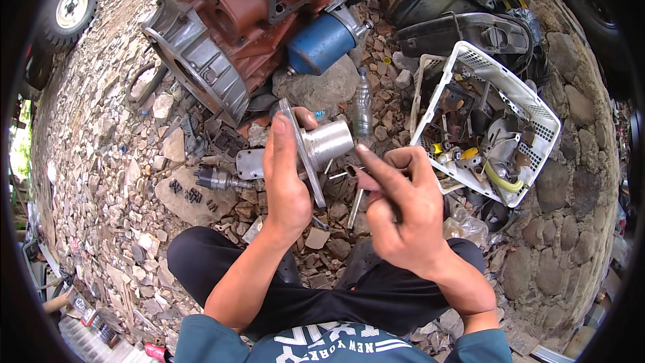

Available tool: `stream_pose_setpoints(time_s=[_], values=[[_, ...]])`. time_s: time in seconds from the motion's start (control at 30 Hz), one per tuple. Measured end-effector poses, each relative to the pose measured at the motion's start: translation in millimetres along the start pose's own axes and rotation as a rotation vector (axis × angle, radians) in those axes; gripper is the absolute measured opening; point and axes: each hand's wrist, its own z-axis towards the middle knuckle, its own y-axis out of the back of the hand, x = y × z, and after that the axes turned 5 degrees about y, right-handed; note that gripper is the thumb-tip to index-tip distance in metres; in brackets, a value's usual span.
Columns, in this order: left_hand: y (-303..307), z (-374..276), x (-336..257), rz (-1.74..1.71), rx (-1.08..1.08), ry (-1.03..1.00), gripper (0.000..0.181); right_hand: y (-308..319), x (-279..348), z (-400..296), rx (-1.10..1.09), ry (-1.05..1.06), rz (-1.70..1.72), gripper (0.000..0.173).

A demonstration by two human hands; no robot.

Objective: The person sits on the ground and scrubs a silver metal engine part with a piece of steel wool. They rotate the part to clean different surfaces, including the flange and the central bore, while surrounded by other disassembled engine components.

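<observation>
My left hand grips a flanged metal sleeve by its flat plate, with the shiny tube pointing right. Between the thumb and curled fingers of my right hand is a folded reddish-brown piece, apparently sandpaper. The index finger of that hand is stretched out, its tip close to the tube's open end; whether it touches cannot be told. Beneath the hands, a metal rod lies on the stones. Left of my left hand are a grey metal cover and a dark distributor-like part.
Ahead stands a red-brown engine block with a grey bell housing and a blue filter canister. A plastic bottle stands near a tilted white crate of parts. Small dark bolts lie on a flat stone. Rubble covers the ground.
</observation>
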Motion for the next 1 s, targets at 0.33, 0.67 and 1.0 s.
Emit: stream_pose_setpoints(time_s=[0.33, 0.67, 1.0], values=[[-2, -2, 6, -0.052, 0.057, -0.029, 0.045, -13, -4, 1, -0.154, 0.123, 0.061, 0.036], [-8, -9, 12, 0.168, 0.004, -0.144, 0.033, -17, 3, 2, -0.231, 0.137, 0.064, 0.029], [-6, -8, 12, 0.105, 0.037, -0.127, 0.041, -9, 7, 5, -0.188, 0.071, 0.105, 0.027]])
